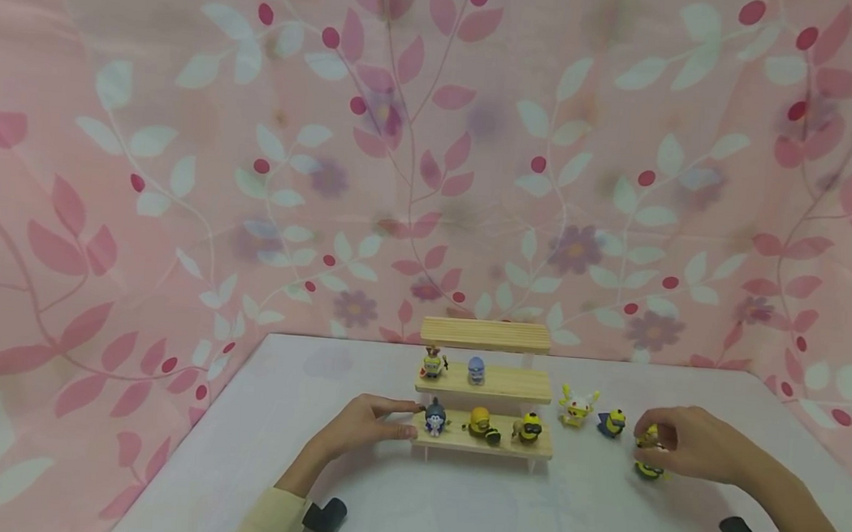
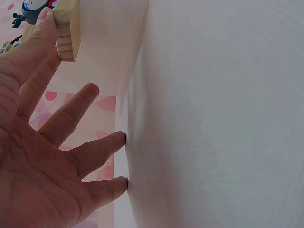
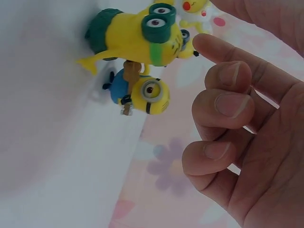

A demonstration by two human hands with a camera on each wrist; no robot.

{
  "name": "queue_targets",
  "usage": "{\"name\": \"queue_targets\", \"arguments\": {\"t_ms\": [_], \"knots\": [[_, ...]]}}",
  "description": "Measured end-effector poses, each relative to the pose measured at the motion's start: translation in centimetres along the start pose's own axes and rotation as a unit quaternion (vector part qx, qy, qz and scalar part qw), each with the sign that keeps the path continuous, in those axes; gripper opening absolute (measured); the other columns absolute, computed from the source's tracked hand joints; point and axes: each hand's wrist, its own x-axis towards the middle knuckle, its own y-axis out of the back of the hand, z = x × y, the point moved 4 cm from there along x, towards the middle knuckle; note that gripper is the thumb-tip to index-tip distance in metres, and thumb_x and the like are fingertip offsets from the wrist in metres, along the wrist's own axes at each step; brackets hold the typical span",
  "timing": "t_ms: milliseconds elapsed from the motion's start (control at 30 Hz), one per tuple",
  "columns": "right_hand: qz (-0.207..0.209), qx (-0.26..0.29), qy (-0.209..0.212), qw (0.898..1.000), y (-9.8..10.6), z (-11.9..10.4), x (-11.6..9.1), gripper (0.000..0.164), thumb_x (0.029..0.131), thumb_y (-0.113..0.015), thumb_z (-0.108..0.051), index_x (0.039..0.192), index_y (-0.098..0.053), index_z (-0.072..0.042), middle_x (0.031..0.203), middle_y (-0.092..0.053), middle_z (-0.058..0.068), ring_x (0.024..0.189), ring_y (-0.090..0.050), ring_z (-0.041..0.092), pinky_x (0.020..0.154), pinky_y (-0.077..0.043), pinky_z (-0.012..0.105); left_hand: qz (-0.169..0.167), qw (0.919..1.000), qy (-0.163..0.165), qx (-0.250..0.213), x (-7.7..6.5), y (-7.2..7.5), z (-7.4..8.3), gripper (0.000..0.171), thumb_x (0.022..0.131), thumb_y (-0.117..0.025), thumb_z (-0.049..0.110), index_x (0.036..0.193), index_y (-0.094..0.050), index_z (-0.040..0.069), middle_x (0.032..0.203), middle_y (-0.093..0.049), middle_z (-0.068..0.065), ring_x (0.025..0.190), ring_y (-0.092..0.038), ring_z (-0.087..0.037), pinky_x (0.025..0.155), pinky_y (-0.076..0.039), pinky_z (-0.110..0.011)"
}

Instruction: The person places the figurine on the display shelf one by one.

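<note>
A three-tier wooden display shelf (image 1: 514,383) stands mid-table. My left hand (image 1: 361,425) pinches the left end of its lowest board (image 2: 69,29) between thumb and index finger, the other fingers spread. That board bears a dark-blue-topped figure (image 1: 434,419), a reclining yellow figure (image 1: 480,421) and a goggled minion (image 1: 530,429). To the right of the shelf, my right hand (image 1: 708,446) hovers with loosely bent fingers around minion figures. Its index fingertip is close to a green-goggled minion in a green skirt (image 3: 135,38); a one-eyed minion in blue (image 3: 151,92) stands beside that one.
On the middle board are a crowned minion (image 1: 431,366) and a bluish figure (image 1: 476,371). A white-and-yellow eared figure (image 1: 576,407) and a blue-and-yellow minion (image 1: 612,424) stand on the white table (image 1: 455,512) right of the shelf. Behind hangs a pink leaf-patterned cloth (image 1: 417,176).
</note>
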Motion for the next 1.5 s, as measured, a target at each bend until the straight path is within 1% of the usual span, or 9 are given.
{"name": "queue_targets", "arguments": {"t_ms": [233,400,533,633,800,933,1300,1500], "knots": [[0.004,-0.003,-0.004,1.000,-0.3,0.6,-0.7,0.027,0.081,-0.081,-0.039,0.097,-0.070,-0.020,0.068,-0.046,-0.012,0.061,-0.040,0.001,0.049,-0.031,0.021,0.001,1.0000,0.003,0.005,-0.1,0.0,0.0,0.043,0.082,-0.079,0.044,0.122,-0.072,0.028,0.127,-0.065,0.007,0.132,-0.049,-0.028,0.108,-0.036,-0.057],[0.000,-0.006,-0.032,0.999,-0.3,1.1,-1.1,0.031,0.079,-0.082,-0.042,0.097,-0.071,-0.019,0.067,-0.045,-0.010,0.060,-0.039,0.002,0.049,-0.030,0.021,-0.002,1.0000,-0.006,0.004,-0.1,0.0,0.1,0.042,0.083,-0.078,0.043,0.122,-0.072,0.028,0.127,-0.065,0.007,0.131,-0.050,-0.027,0.108,-0.036,-0.057],[0.000,-0.010,-0.040,0.999,-0.5,1.5,-1.3,0.033,0.077,-0.082,-0.045,0.097,-0.071,-0.021,0.065,-0.044,-0.012,0.057,-0.038,0.001,0.048,-0.029,0.021,0.002,0.9999,-0.007,0.008,-0.1,0.0,0.1,0.042,0.083,-0.078,0.044,0.121,-0.072,0.029,0.127,-0.065,0.006,0.131,-0.050,-0.027,0.108,-0.036,-0.057],[-0.001,-0.011,-0.036,0.999,-0.7,1.6,-1.4,0.033,0.077,-0.082,-0.046,0.097,-0.071,-0.022,0.066,-0.044,-0.013,0.057,-0.038,0.001,0.048,-0.028,0.021,0.004,0.9999,-0.005,0.010,-0.1,0.0,0.1,0.042,0.082,-0.078,0.045,0.121,-0.072,0.030,0.128,-0.065,0.006,0.131,-0.050,-0.028,0.108,-0.036,-0.057],[-0.005,-0.011,-0.037,0.999,-0.7,1.7,-1.3,0.035,0.076,-0.082,-0.046,0.097,-0.071,-0.021,0.066,-0.044,-0.013,0.058,-0.038,0.001,0.048,-0.029,0.021,0.004,0.9999,-0.009,0.009,0.0,0.1,0.2,0.043,0.083,-0.078,0.044,0.122,-0.072,0.027,0.128,-0.065,0.003,0.131,-0.050,-0.030,0.107,-0.036,-0.058],[-0.009,-0.006,-0.040,0.999,-0.7,1.8,-1.3,0.035,0.076,-0.083,-0.044,0.097,-0.071,-0.019,0.066,-0.044,-0.011,0.058,-0.038,0.001,0.048,-0.029,0.021,0.001,0.9999,-0.011,0.008,0.0,0.1,0.2,0.043,0.084,-0.078,0.042,0.123,-0.072,0.026,0.128,-0.065,0.003,0.131,-0.050,-0.030,0.107,-0.037,-0.058],[0.001,0.003,-0.009,1.000,-0.5,1.5,-1.4,0.030,0.078,-0.083,-0.039,0.095,-0.069,-0.019,0.066,-0.043,-0.011,0.059,-0.037,0.000,0.048,-0.029,0.022,0.003,1.0000,-0.008,0.003,-0.1,0.0,0.3,0.041,0.084,-0.079,0.036,0.123,-0.072,0.024,0.128,-0.065,0.004,0.131,-0.050,-0.029,0.107,-0.036,-0.058],[0.013,0.000,-0.021,1.000,0.0,1.4,-1.5,0.029,0.077,-0.084,-0.039,0.094,-0.069,-0.020,0.067,-0.045,-0.010,0.059,-0.039,0.002,0.049,-0.032,0.022,0.005,1.0000,-0.006,-0.001,-0.3,0.0,0.5,0.041,0.085,-0.079,0.034,0.123,-0.071,0.024,0.128,-0.065,0.002,0.131,-0.050,-0.030,0.107,-0.036,-0.060]]}}
